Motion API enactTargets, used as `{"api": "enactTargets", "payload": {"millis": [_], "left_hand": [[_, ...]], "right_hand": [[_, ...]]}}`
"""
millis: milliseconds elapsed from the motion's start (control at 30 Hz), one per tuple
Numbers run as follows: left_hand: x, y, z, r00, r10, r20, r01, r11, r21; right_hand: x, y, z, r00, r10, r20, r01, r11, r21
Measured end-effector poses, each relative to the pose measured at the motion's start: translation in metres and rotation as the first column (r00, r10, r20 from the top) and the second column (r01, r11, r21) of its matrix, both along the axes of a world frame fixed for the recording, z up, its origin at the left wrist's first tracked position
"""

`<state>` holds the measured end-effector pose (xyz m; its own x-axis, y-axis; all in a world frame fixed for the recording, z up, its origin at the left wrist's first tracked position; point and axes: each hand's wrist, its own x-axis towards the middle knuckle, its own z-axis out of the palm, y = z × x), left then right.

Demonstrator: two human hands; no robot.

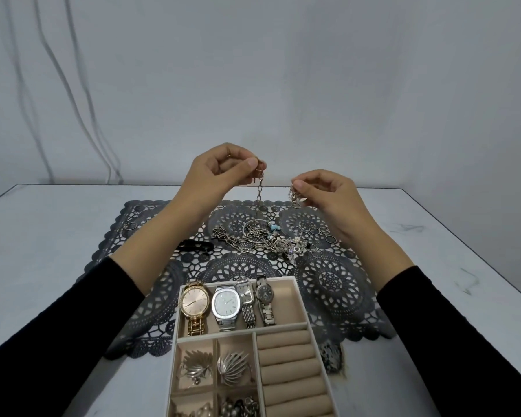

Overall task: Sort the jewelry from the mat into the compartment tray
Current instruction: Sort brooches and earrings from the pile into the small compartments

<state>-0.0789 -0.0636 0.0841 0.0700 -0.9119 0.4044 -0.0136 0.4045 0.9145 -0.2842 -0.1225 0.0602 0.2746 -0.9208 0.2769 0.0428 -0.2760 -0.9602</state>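
My left hand (220, 171) is raised above the dark lace mat (337, 284) and pinches the top of a silver link chain (260, 188) that hangs down toward the pile. My right hand (325, 194) pinches a small bunched silver chain (294, 197) at about the same height. Below them a tangled heap of silver chains and charms (262, 239) lies on the mat, with several thin rings (313, 231) to its right. The beige compartment tray (295, 326) sits at the near edge, holding several watches (226, 305) in its top compartment and brooches (232, 368) lower down.
A black hair clip (196, 246) lies on the mat's left side and a lone ring (130, 226) near its far left corner. The tray's ring rolls (289, 365) hold nothing. A dark patterned object (331, 356) sits right of the tray. A white wall rises behind the marble table (42, 251).
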Motion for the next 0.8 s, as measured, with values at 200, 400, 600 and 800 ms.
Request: {"api": "enactTargets", "payload": {"millis": [200, 400, 600, 800], "left_hand": [[0.002, 0.020, 0.008, 0.999, 0.023, 0.042, -0.022, 0.999, -0.029], [0.006, 0.054, 0.019, 0.997, 0.074, 0.022, -0.072, 0.995, -0.067], [0.009, 0.097, 0.023, 0.991, 0.100, 0.086, -0.092, 0.992, -0.086], [0.009, 0.138, 0.024, 0.990, 0.093, 0.101, -0.085, 0.993, -0.086]], "right_hand": [[0.001, 0.014, 0.012, 0.995, 0.052, 0.084, -0.052, 0.999, 0.000], [0.002, 0.043, 0.024, 0.983, 0.111, 0.144, -0.111, 0.994, -0.008], [0.005, 0.083, 0.034, 0.975, 0.160, 0.153, -0.157, 0.987, -0.031], [0.003, 0.119, 0.039, 0.960, 0.222, 0.169, -0.217, 0.975, -0.045]]}}
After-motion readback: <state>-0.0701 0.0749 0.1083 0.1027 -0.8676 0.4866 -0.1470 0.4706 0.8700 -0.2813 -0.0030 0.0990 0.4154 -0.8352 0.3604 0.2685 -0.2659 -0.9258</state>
